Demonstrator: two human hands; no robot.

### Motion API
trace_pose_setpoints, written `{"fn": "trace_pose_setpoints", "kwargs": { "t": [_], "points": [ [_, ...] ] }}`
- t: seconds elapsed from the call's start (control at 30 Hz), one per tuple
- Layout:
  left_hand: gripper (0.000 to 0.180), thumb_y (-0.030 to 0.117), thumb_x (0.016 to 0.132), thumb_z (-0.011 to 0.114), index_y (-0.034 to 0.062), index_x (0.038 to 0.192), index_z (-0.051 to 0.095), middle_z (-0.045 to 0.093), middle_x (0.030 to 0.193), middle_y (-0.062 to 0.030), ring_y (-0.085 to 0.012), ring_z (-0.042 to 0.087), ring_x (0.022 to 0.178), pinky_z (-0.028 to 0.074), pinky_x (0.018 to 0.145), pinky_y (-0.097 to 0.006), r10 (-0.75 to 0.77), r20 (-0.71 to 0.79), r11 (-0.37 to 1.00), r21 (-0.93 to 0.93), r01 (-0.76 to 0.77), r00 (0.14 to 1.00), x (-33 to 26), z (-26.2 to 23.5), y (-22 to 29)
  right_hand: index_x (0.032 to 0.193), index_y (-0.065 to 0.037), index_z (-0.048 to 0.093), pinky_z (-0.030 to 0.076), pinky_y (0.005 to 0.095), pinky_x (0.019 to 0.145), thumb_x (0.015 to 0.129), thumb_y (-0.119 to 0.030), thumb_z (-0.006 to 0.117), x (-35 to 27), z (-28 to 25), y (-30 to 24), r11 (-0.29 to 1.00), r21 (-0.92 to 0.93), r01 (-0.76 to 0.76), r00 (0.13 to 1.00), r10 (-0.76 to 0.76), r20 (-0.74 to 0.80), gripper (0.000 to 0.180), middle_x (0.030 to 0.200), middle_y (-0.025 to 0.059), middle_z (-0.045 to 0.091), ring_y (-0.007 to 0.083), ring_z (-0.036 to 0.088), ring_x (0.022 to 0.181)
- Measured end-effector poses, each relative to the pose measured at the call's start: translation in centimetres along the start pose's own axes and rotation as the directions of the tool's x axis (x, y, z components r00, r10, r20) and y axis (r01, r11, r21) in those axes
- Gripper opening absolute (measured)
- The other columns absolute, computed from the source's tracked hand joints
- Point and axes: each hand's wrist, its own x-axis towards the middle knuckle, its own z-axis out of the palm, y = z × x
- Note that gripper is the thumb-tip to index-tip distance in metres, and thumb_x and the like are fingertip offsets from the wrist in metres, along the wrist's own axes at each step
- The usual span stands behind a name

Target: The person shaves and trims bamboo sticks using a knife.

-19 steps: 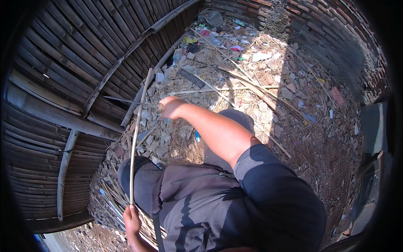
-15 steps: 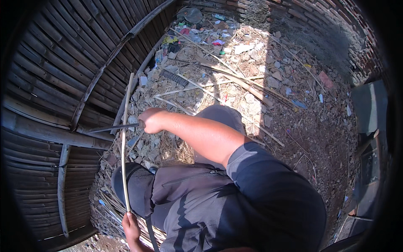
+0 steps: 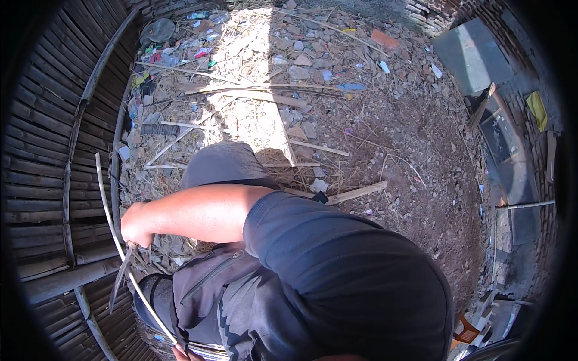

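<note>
My right hand (image 3: 137, 225) is closed round the handle of a long-bladed knife (image 3: 122, 278), whose dark blade slants down toward the bamboo wall. Beside the blade runs a long, thin, pale bamboo strip (image 3: 146, 301), slightly bowed, its far end rising past my right hand. Whether the blade touches the strip, I cannot tell. At the bottom edge my left hand (image 3: 180, 354) pinches the near end of that strip; most of this hand is cut off. More pale strips (image 3: 208, 351) lie bundled next to my left hand. My bent knee (image 3: 226, 165) is beyond my right forearm.
A bamboo-slat wall (image 3: 45, 180) stands close on the left. Rubble, straw and litter (image 3: 301, 60) cover the ground, with split bamboo pieces (image 3: 259, 96) lying across it. Grey panels (image 3: 472, 57) lean by the brick wall (image 3: 530, 180) at right.
My right hand and the knife have moved nearer to me along the strip, and the blade now points down instead of sideways. The view has swung to the right.
</note>
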Motion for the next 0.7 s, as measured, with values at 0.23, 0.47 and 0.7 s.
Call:
{"fn": "trace_pose_setpoints", "kwargs": {
  "t": [0.23, 0.47, 0.7],
  "points": [
    [0.036, 0.035, 0.104, 0.048, 0.0024, 0.091, 0.056, 0.049, 0.077, -0.0041, -0.0165, 0.043, 0.074, 0.036, 0.066, -0.035, 0.052, 0.032, 0.985, 0.162, -0.057, 0.998, 1.3, 1.6, 3.0, 0.105, -0.011, 0.077, 0.054, 0.0453, 0.083, 0.077, -0.025, 0.066, 1.4, -0.1, 6.0, 0.976, 0.049, -0.214, 0.976, 0.212, 0.041, 0.033, 0.108, 0.0115, 0.073, 0.0319, 0.069, 0.100],
    [0.036, 0.036, 0.103, 0.048, 0.0034, 0.093, 0.059, 0.053, 0.082, -0.0067, -0.0200, 0.047, 0.078, 0.038, 0.070, -0.038, 0.041, 0.052, 0.974, 0.219, -0.051, 0.998, 2.6, 2.1, 3.3, 0.103, -0.010, 0.077, 0.055, 0.0464, 0.081, 0.075, -0.024, 0.069, 0.6, -0.3, 1.9, 0.998, 0.025, -0.063, 0.990, 0.060, 0.130, 0.032, 0.103, 0.0125, 0.074, 0.0319, 0.069, 0.097],
    [0.036, 0.037, 0.102, 0.048, 0.0045, 0.096, 0.062, 0.057, 0.087, -0.0093, -0.0236, 0.051, 0.082, 0.041, 0.074, -0.040, 0.047, 0.062, 0.976, 0.211, -0.059, 0.997, 3.7, 2.5, 3.9, 0.100, -0.010, 0.077, 0.054, 0.0456, 0.083, 0.075, -0.021, 0.068, 4.0, 2.9, 7.7, 0.981, -0.012, -0.192, 0.965, 0.191, 0.182, 0.028, 0.102, 0.0143, 0.074, 0.0326, 0.069, 0.098]
  ]
}}
